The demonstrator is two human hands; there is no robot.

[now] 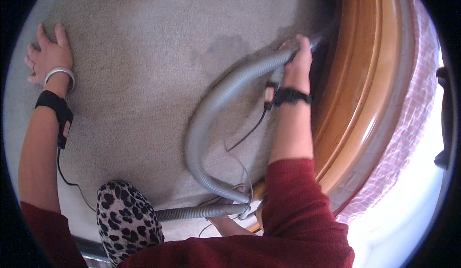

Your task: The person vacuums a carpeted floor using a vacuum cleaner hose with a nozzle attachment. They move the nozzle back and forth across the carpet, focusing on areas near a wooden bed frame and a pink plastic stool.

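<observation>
My right hand (298, 61) grips the end of a grey ribbed vacuum hose (211, 109) and points it at the dark gap under a wooden bed frame (355, 90). The hose curves back toward me and loops near my knee. My left hand (48, 56) lies flat with fingers spread on the beige carpet (144, 52) at the far left; a silver bangle and a black wrist strap sit on that arm. My right wrist also wears a black strap with a small device.
A pink checked bed cover (413, 104) hangs over the bed frame on the right. My knee in leopard-print fabric (127, 215) rests on the carpet at the bottom. Thin black cables trail over the carpet near both arms.
</observation>
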